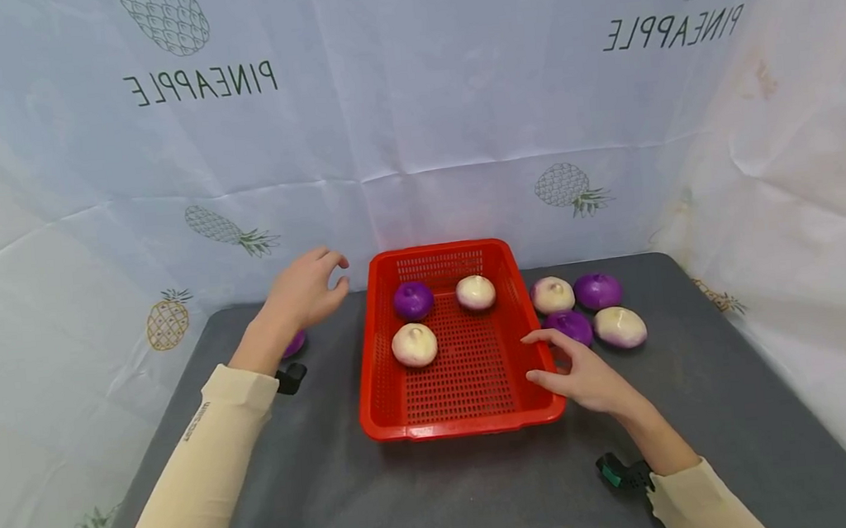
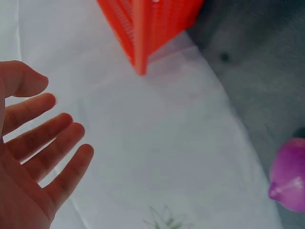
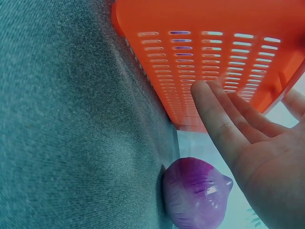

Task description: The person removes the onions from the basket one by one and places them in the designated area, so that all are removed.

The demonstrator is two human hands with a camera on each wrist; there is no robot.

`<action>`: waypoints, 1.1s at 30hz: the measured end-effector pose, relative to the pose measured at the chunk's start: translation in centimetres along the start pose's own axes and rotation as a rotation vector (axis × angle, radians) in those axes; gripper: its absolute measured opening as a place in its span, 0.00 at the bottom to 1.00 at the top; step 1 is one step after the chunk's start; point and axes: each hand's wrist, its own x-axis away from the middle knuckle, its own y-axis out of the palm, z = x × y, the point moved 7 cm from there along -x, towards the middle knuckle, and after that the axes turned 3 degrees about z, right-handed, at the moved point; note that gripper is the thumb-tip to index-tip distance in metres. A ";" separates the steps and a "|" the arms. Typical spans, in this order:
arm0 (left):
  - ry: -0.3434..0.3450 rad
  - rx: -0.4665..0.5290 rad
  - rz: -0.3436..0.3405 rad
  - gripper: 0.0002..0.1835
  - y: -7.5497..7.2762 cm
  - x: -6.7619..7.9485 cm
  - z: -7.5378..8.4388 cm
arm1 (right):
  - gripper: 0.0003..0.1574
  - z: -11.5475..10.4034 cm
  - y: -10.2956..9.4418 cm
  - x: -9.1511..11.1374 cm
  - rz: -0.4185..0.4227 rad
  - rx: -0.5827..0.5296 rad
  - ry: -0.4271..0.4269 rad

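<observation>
A red plastic basket (image 1: 461,420) with slotted walls holds a purple onion (image 1: 413,300) and two whitish onions, one at the left (image 1: 414,345) and one at the back right (image 1: 475,292). My left hand (image 1: 308,288) hovers left of the basket's far corner, fingers loosely bent and holding nothing. Under that wrist lies another purple onion (image 2: 289,175), mostly hidden in the head view. My right hand (image 1: 576,372) is at the basket's right rim, thumb and fingers spread apart. In the right wrist view its fingers (image 3: 214,112) lie beside the outer wall; contact is unclear.
Right of the basket, several onions sit together, among them a purple one (image 1: 598,291) and a whitish one (image 1: 620,327). Dark grey cloth covers the table (image 1: 427,504). A white pineapple-print sheet (image 1: 411,116) hangs behind and at both sides.
</observation>
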 end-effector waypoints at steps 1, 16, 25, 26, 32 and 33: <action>0.006 -0.003 -0.005 0.15 -0.1 -0.2 0.4 | 0.31 0.0 0.0 0.0 -0.002 0.000 0.003; 0.099 -0.031 -0.055 0.15 -0.1 -3.4 5.2 | 0.29 0.0 0.0 -0.1 0.008 0.007 -0.011; 0.153 -0.016 -0.079 0.16 1.2 -5.2 7.4 | 0.29 0.0 0.0 -0.1 0.009 0.011 -0.009; 0.163 -0.014 -0.077 0.16 1.3 -5.4 7.7 | 0.29 0.0 0.0 -0.1 0.010 0.011 -0.012; 0.207 -0.019 -0.080 0.17 2.5 -6.8 9.2 | 0.29 -0.1 -0.1 -0.1 0.007 0.007 -0.019; 0.214 -0.017 -0.081 0.17 2.7 -7.0 9.4 | 0.29 -0.1 -0.1 -0.1 0.005 0.005 -0.018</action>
